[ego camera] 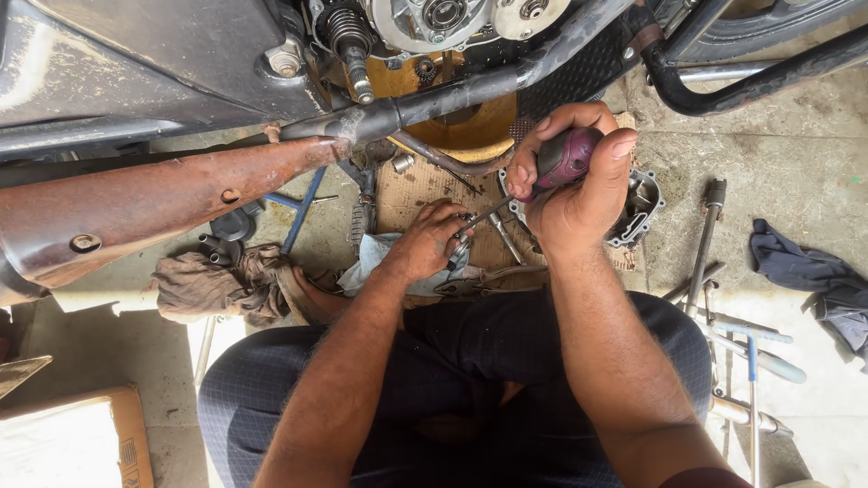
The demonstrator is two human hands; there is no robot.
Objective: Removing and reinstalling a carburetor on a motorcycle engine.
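Step in hand, as I read it: driving or loosening a fastener on a small metal part, down on the floor beside a motorcycle.

Right hand [571,185] is closed tight around the maroon handle of a screwdriver [542,176]; the shaft slants down and left to the left hand. Left hand [434,239] is curled shut, pinching a small metal part [461,242] at the screwdriver tip. The part is mostly hidden by the fingers, probably a screw or small fitting, hard to tell.

The work sits over a sheet of cardboard [416,190] on the concrete floor, just above the person's knees. A pale blue cloth [375,258] lies under the left wrist.

The next move likely calls for keeping the tip seated and the part steady while the right wrist twists.

Around: rusty exhaust pipe [154,203] at left, open engine side [434,18] at top, yellow drain pan [470,122] under it, engine cover [637,208] behind the right hand, brown rag [217,285], dark rag [814,271], loose tools [746,348] at right.
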